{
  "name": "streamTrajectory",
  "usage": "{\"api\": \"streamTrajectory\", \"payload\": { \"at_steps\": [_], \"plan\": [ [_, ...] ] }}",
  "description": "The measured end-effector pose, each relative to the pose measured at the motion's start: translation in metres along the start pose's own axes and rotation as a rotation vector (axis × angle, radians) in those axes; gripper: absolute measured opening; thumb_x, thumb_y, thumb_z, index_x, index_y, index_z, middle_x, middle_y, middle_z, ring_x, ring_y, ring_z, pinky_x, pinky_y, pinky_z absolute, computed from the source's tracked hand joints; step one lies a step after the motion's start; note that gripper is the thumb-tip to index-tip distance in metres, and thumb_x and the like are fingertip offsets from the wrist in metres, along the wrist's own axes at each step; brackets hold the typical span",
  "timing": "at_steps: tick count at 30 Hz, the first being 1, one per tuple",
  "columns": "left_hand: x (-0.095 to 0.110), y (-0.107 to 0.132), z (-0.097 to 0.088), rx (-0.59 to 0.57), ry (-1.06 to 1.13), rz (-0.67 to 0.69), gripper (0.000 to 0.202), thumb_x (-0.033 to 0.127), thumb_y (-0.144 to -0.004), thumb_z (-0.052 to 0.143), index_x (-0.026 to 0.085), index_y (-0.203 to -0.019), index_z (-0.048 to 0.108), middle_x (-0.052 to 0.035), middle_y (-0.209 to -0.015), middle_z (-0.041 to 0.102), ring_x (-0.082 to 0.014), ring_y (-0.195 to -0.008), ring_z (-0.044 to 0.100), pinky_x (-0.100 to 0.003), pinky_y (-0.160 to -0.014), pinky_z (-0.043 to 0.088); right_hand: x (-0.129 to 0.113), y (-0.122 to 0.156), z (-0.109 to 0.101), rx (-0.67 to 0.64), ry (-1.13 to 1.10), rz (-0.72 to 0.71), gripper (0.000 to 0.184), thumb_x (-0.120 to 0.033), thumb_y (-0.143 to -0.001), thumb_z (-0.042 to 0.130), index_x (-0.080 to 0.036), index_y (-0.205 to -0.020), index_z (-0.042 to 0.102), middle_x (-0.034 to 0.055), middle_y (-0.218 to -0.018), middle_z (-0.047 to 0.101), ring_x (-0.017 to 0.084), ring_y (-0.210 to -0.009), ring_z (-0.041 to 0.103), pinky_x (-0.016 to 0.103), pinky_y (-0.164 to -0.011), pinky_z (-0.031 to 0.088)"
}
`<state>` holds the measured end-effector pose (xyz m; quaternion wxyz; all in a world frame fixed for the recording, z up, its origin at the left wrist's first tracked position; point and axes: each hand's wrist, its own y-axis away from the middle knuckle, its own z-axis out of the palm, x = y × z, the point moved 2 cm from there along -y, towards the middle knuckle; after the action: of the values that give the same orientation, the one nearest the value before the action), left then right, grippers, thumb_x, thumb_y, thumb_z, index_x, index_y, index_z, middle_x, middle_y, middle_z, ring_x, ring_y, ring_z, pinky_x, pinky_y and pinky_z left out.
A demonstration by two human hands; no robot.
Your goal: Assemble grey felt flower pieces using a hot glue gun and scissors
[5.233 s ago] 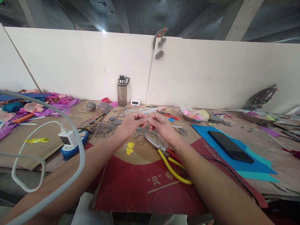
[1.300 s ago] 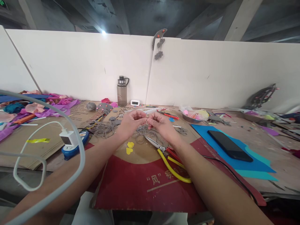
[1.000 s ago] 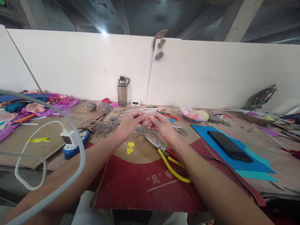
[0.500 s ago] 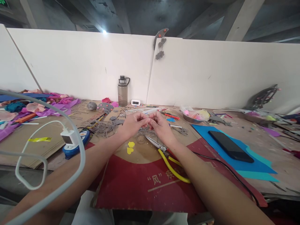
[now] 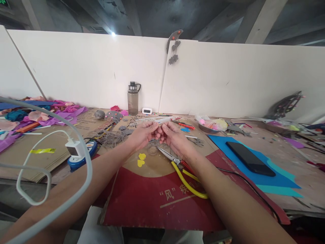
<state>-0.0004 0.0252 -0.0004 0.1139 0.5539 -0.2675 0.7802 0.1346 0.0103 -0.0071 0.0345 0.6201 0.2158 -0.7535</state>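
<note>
My left hand (image 5: 144,135) and my right hand (image 5: 174,137) meet above the cardboard, fingertips pinched together. Whatever lies between the fingers is too small or hidden to make out. Beneath and around them runs loose grey yarn (image 5: 115,138). Scissors with yellow handles (image 5: 189,184) lie by my right wrist, blades pointing up and left, partly covered by my forearm. Two small yellow cut-out shapes (image 5: 141,160) rest on the cardboard sheet (image 5: 142,206), below my left hand.
A black phone (image 5: 250,158) lies on blue sheets (image 5: 281,181) at right. A bottle (image 5: 132,100) and small digital clock (image 5: 147,111) stand against the white partition (image 5: 83,67). A white cable (image 5: 88,169) loops across the left foreground, near a charger (image 5: 75,149). Coloured scraps (image 5: 68,110) pile far left.
Both hands have shifted slightly. The fingertips, pressed close at the top before, now point more toward each other with the thumbs raised. The things on the table stay where they were.
</note>
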Motion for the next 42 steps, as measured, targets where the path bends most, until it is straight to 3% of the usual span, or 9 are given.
{"api": "streamTrajectory", "payload": {
  "at_steps": [9, 15, 21, 30, 35, 39, 42],
  "plan": [
    [0.0009, -0.0015, -0.0001, 0.177, -0.057, 0.010, 0.028, 0.037, -0.069, 0.078, 0.012, -0.070, 0.065, -0.0014, -0.067, 0.062, -0.0073, -0.056, 0.053, -0.022, -0.056, 0.042, -0.0041, -0.0029, -0.0095, 0.220, 0.177, -0.155, 0.023, -0.043, -0.078, 0.063, -0.022, -0.078, 0.053, -0.0039, -0.069, 0.052, 0.010, -0.057, 0.045, 0.027, -0.057, 0.040],
    [0.0018, -0.0001, 0.0012, 0.226, -0.070, 0.039, 0.028, 0.032, -0.066, 0.079, 0.013, -0.081, 0.066, 0.0003, -0.068, 0.061, -0.0070, -0.057, 0.053, -0.022, -0.057, 0.042, -0.0082, 0.0008, -0.0052, 0.177, 0.269, -0.223, 0.015, -0.032, -0.078, 0.063, -0.023, -0.084, 0.055, -0.0011, -0.081, 0.056, 0.012, -0.067, 0.050, 0.028, -0.061, 0.043],
    [-0.0014, -0.0003, 0.0013, 0.221, -0.105, 0.041, 0.029, 0.035, -0.068, 0.076, 0.013, -0.084, 0.066, 0.0001, -0.067, 0.060, -0.0072, -0.056, 0.052, -0.022, -0.056, 0.042, -0.0074, 0.0016, -0.0039, 0.153, 0.369, -0.276, 0.008, -0.027, -0.080, 0.061, -0.023, -0.084, 0.055, -0.0008, -0.078, 0.057, 0.014, -0.070, 0.054, 0.028, -0.065, 0.043],
    [0.0015, 0.0046, -0.0012, 0.358, -0.515, 0.236, 0.017, 0.030, -0.073, 0.069, 0.017, -0.081, 0.065, 0.0000, -0.075, 0.063, -0.0102, -0.064, 0.055, -0.024, -0.063, 0.044, -0.0074, 0.0015, -0.0072, 0.211, 0.550, -0.293, 0.011, -0.030, -0.080, 0.061, -0.021, -0.076, 0.055, -0.0020, -0.068, 0.055, 0.013, -0.062, 0.046, 0.028, -0.061, 0.038],
    [0.0007, 0.0045, 0.0024, 0.306, -0.438, 0.183, 0.015, 0.031, -0.075, 0.067, 0.016, -0.075, 0.064, 0.0011, -0.064, 0.059, -0.0103, -0.060, 0.054, -0.024, -0.061, 0.044, -0.0067, 0.0011, -0.0069, 0.160, 0.405, -0.182, 0.017, -0.032, -0.081, 0.058, -0.022, -0.071, 0.049, -0.0043, -0.059, 0.049, 0.012, -0.057, 0.045, 0.028, -0.058, 0.037],
    [0.0004, 0.0019, 0.0032, 0.224, -0.293, 0.171, 0.023, 0.038, -0.079, 0.063, 0.016, -0.073, 0.065, -0.0015, -0.069, 0.063, -0.0115, -0.063, 0.057, -0.026, -0.066, 0.047, -0.0048, -0.0007, -0.0075, 0.150, 0.276, -0.146, 0.021, -0.038, -0.079, 0.060, -0.022, -0.070, 0.049, -0.0037, -0.060, 0.051, 0.012, -0.056, 0.046, 0.028, -0.057, 0.040],
    [0.0025, 0.0014, 0.0027, 0.206, -0.360, 0.174, 0.024, 0.039, -0.078, 0.065, 0.016, -0.072, 0.067, -0.0019, -0.068, 0.064, -0.0118, -0.065, 0.057, -0.026, -0.066, 0.047, -0.0027, -0.0021, -0.0089, 0.164, 0.266, -0.140, 0.024, -0.040, -0.078, 0.062, -0.022, -0.070, 0.049, -0.0032, -0.063, 0.052, 0.012, -0.057, 0.046, 0.028, -0.058, 0.040]
  ]
}}
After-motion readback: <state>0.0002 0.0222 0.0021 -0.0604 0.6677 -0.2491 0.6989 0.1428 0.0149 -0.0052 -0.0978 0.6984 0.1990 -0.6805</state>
